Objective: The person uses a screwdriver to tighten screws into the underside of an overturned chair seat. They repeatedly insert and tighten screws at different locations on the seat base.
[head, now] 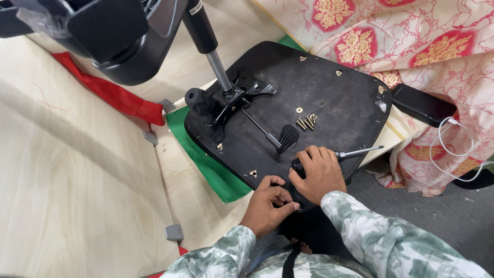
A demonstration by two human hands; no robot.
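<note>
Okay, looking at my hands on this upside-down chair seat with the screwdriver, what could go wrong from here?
1. The loose screws lie unsecured on the seat underside; a nudge could probably roll them off onto the floor.
2. The right hand holds the screwdriver close to the left hand; a slip might jab the fingers.
3. The seat overhangs the table edge, so pressing near your side could tip it.

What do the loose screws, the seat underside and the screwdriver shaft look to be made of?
Loose screws: brass-coloured metal, shiny. Seat underside: probably matte black fabric over a board, edges stapled. Screwdriver shaft: bare silvery steel, gripped by the right hand.
</note>
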